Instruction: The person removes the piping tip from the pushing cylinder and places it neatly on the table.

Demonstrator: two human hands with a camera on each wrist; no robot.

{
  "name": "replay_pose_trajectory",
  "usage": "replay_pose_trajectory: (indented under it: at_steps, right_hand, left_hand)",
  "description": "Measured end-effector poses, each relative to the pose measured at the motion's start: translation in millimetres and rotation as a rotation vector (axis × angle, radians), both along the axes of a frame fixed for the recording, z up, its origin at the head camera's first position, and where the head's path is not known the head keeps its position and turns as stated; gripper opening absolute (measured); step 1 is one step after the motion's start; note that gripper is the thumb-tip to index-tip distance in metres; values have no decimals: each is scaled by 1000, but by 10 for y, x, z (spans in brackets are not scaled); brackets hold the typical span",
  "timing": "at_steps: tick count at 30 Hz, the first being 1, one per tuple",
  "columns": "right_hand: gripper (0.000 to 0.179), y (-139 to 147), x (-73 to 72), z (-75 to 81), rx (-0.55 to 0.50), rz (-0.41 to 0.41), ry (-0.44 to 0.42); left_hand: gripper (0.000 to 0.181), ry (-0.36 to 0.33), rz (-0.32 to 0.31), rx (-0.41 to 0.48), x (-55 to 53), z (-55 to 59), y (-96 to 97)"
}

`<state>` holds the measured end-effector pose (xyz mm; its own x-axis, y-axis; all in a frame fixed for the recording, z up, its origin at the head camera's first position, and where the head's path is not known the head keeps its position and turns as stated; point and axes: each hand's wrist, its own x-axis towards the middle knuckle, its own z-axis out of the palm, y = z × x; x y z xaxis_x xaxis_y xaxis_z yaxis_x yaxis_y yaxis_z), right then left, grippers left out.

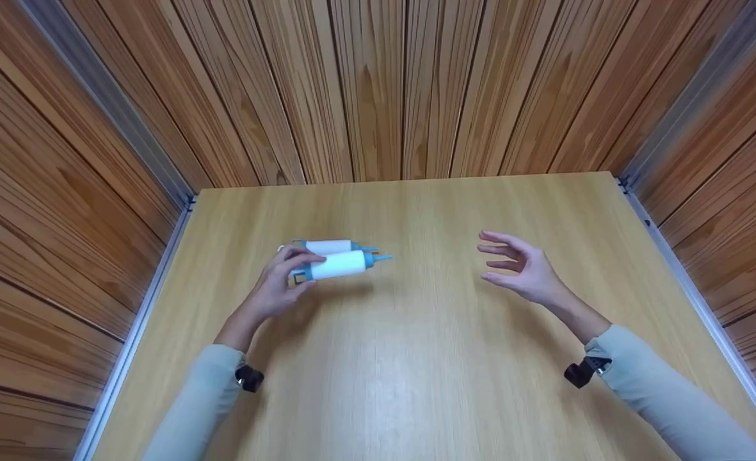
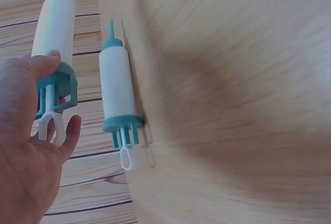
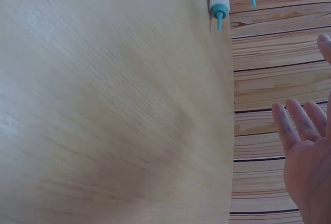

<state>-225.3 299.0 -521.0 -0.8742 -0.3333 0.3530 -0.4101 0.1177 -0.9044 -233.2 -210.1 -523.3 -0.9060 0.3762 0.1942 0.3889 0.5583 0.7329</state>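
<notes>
My left hand (image 1: 278,286) grips a white-barrelled syringe (image 1: 342,264) by its rear end, holding it above the table. This syringe has a teal nozzle, a teal finger grip and a white looped plunger, seen close in the left wrist view with the thumb (image 2: 45,64) on the barrel. A second, similar syringe (image 2: 117,81) lies on the table just beyond it, partly covered in the head view. To the right, my right hand (image 1: 526,272) hovers over the table, fingers spread and loosely bent, holding nothing.
A light wooden table (image 1: 403,358) spreads under both hands. Wood-plank walls (image 1: 378,89) stand behind it and at both sides, with grey metal rails (image 1: 137,320) along the side edges. Each wrist carries a small black camera (image 1: 249,378).
</notes>
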Motion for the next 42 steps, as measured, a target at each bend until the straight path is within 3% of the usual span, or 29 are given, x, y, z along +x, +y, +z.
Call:
replay_pose_trajectory:
  at_steps: [9, 22, 30, 42]
  right_hand:
    - [70, -137, 2, -23, 28, 10, 14]
    - [68, -280, -18, 13, 5, 6, -7]
    - [67, -361, -8, 51, -6, 18, -13]
    - [64, -455, 18, 97, -19, 21, -34]
  left_hand:
    - [46, 48, -31, 9, -13, 62, 104]
    - [46, 37, -36, 23, -40, 117, 214]
    - [45, 104, -47, 18, -29, 156, 329]
    - [44, 101, -87, 15, -36, 238, 508]
